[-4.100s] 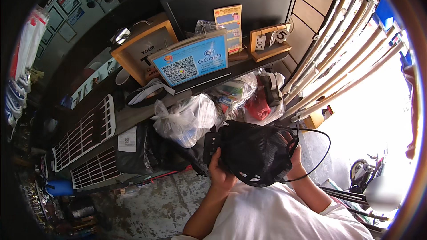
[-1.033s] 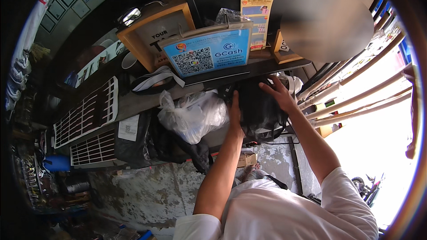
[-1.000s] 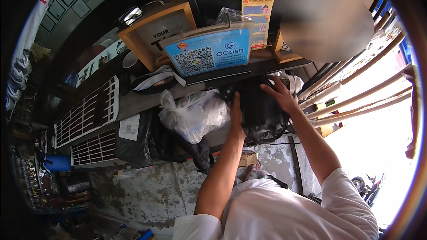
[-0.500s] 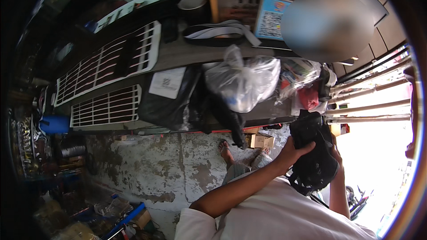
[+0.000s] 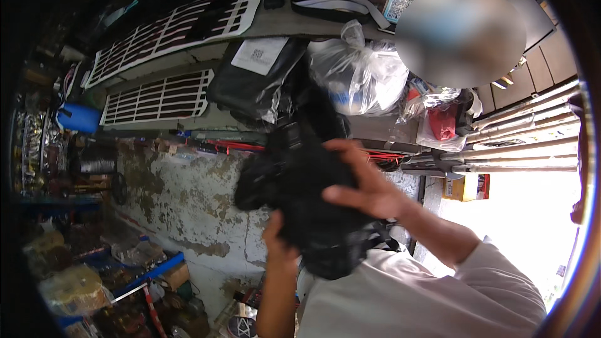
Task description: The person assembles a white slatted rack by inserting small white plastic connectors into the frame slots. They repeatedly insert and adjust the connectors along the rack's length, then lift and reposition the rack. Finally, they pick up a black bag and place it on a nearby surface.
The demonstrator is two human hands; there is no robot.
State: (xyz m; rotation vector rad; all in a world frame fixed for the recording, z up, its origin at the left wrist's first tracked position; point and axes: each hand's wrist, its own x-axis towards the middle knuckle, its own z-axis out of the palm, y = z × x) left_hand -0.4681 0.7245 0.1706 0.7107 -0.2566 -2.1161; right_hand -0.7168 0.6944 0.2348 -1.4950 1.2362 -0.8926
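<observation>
A soft black fabric item with straps [image 5: 313, 181], blurred by motion, is held up in front of my chest, before the counter's edge. My left hand [image 5: 280, 241] grips its lower left side, with part of the fingers hidden behind it. On its right side my right hand [image 5: 369, 191] presses, thumb and fingers spread over the fabric. Loose strap ends hang near my right wrist. Just beyond it on the counter lie a black plastic-wrapped package [image 5: 250, 84] with a white label and a knotted clear plastic bag [image 5: 360, 75].
Sheets with dark stripes [image 5: 159, 97] lie on the counter's left. A red item in clear plastic [image 5: 443, 122] sits at its right end, near wooden slats [image 5: 526, 128]. A yellow box [image 5: 460, 188] is below. Cluttered goods and a blue-edged tray [image 5: 150, 275] fill the lower left.
Both hands have carried the black item leftward from the bright opening to the middle of the view. My right hand now lies across its right side. The view and my body have turned.
</observation>
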